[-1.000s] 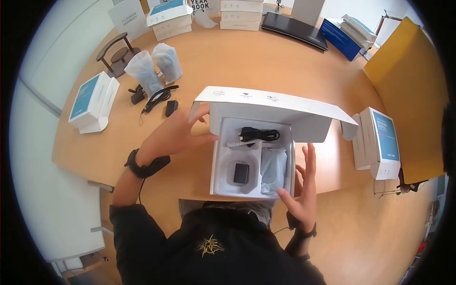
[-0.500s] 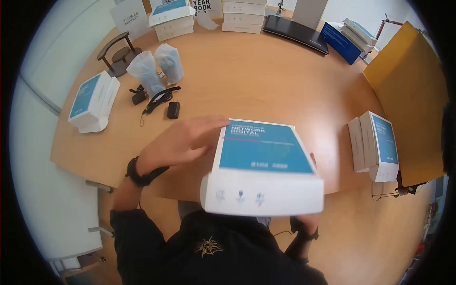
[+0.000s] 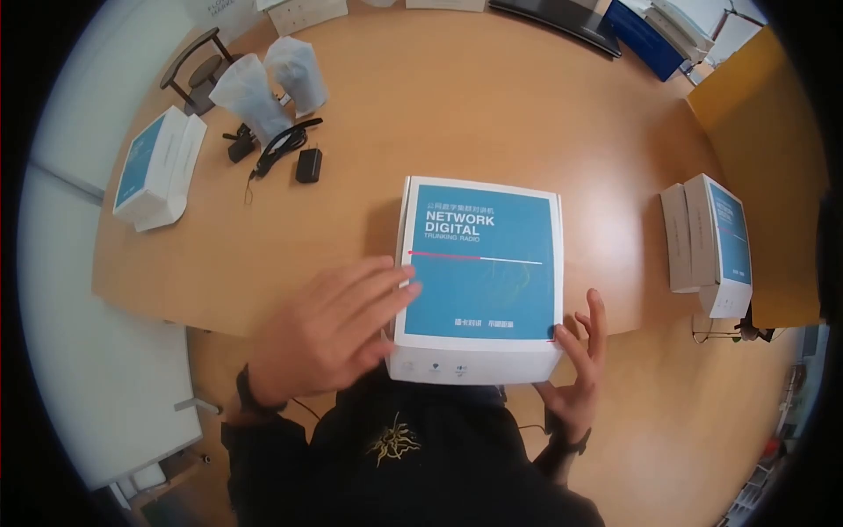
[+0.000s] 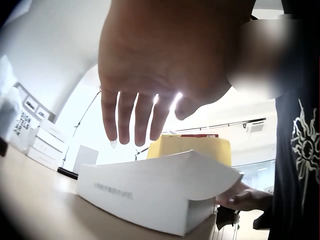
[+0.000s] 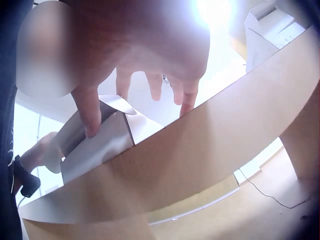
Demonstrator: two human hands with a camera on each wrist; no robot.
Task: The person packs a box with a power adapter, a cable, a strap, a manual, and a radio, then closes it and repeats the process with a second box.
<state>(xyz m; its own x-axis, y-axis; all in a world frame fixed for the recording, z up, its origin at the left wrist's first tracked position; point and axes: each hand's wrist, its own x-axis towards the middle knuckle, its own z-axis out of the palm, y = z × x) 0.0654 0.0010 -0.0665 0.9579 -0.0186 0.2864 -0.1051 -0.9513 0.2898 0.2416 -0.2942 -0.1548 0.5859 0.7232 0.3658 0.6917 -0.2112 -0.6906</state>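
Note:
A white box (image 3: 483,290) with a blue "NETWORK DIGITAL" lid stands at the table's near edge, its lid lying down over the top. My left hand (image 3: 329,329) is at its left side, fingertips overlapping the lid's edge in the head view. Seen from the left wrist, those fingers (image 4: 142,117) are straight and spread above the box (image 4: 135,187). My right hand (image 3: 580,378) is at the front right corner, thumb on the box and fingers spread along its right side. The front flap (image 5: 77,132) stands slightly out from the front wall in the right wrist view. The box's contents are hidden.
On the left lie a black charger (image 3: 308,165), coiled black cables (image 3: 285,145) and two wrapped items (image 3: 297,75). Other boxes stand at the left (image 3: 158,171) and right (image 3: 711,241). A black laptop (image 3: 558,22) is at the back, beside a yellow panel (image 3: 760,167) on the right.
The lid has swung down towards me over the box, covering the cable, charger and wrapped item inside. My left hand has come nearer along the left edge; the right thumb touches the front corner.

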